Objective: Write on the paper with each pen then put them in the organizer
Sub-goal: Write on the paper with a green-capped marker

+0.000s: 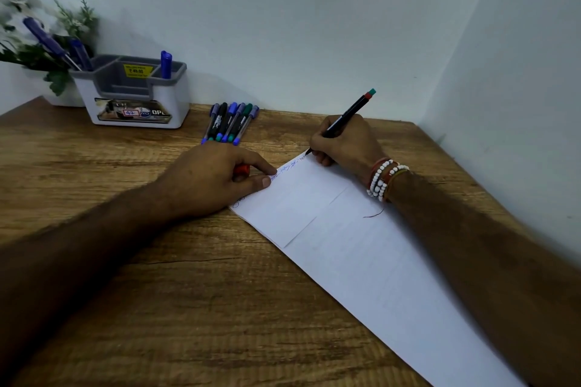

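A white sheet of paper (355, 239) lies diagonally on the wooden desk, with small written words along its far edge. My right hand (344, 143) grips a black pen (347, 115) with a red and teal end, its tip touching the paper's far corner. My left hand (217, 176) presses on the paper's left edge and holds a red pen cap (242, 170) under its fingers. Several capped pens (231, 123) lie side by side behind my left hand. The white and grey organizer (135, 94) stands at the back left with three blue pens in it.
A potted artificial plant (47, 44) sits behind the organizer in the left corner. Walls close the desk (157, 292) at the back and on the right. A beaded bracelet (382, 177) circles my right wrist.
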